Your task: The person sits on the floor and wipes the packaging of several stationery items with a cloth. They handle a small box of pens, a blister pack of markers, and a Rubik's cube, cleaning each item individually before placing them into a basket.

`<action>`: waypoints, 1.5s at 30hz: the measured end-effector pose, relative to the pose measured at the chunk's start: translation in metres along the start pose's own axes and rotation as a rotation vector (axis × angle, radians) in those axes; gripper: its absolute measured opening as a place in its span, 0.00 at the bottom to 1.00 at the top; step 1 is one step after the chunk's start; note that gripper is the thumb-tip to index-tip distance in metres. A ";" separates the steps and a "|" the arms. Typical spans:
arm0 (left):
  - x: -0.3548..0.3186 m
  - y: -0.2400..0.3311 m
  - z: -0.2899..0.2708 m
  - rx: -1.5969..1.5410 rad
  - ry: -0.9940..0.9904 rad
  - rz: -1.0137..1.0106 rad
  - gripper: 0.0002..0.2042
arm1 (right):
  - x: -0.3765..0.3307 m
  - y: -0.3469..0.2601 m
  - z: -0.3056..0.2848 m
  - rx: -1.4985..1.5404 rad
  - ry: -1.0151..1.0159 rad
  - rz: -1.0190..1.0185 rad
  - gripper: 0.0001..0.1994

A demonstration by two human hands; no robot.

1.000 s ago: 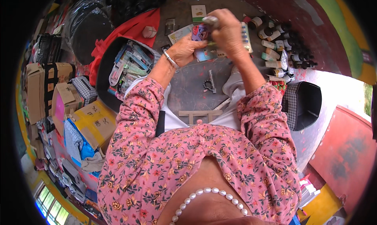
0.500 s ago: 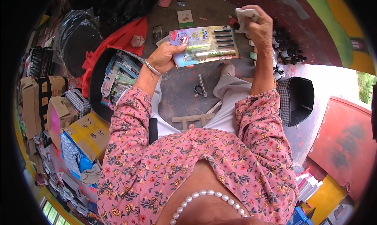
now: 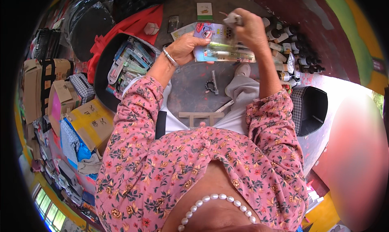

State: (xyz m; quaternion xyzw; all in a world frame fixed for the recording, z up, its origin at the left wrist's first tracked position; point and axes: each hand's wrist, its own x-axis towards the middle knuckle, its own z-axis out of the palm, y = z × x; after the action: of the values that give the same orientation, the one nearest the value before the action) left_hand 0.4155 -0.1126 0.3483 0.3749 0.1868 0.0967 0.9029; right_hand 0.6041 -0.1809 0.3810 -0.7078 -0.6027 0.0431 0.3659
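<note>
Out in front of me, my left hand point(image 3: 184, 47) grips the left end of a carded pen pack point(image 3: 227, 55), thumb on its printed face. The pack holds a light green pen and, at its right side, refills that my other hand now hides. My right hand point(image 3: 249, 29) is closed on a crumpled whitish cloth point(image 3: 233, 20) and hangs over the pack's upper right part. Motion smears the cloth's lower edge, so I cannot tell whether it touches the pack.
At left stands a dark bin point(image 3: 106, 80) full of packaged pens point(image 3: 131, 64), beside cardboard boxes point(image 3: 91, 124). Several bottles point(image 3: 289, 43) crowd the right wall near an open black box point(image 3: 312, 110). A small wooden frame point(image 3: 201, 115) and a beaded bracelet point(image 3: 210, 86) lie between my legs.
My right hand has brought the cloth left and over the pack, covering the refills. The whole view has shifted slightly, and a pinkish blur now covers the right side.
</note>
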 end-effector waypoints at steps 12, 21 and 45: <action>-0.008 0.015 -0.006 -0.150 0.033 0.066 0.17 | -0.008 0.062 -0.074 0.738 0.548 0.346 0.05; -0.009 0.020 -0.014 -0.159 0.060 0.082 0.16 | -0.019 0.054 -0.063 1.604 -0.028 0.370 0.15; 0.014 0.005 -0.004 0.803 -0.070 -0.012 0.20 | -0.016 0.001 -0.012 0.882 -0.502 0.346 0.07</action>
State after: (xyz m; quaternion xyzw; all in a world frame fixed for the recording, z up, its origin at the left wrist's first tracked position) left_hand 0.4264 -0.1015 0.3456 0.7000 0.1811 -0.0020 0.6908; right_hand 0.6069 -0.2007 0.3830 -0.5440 -0.4707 0.5200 0.4606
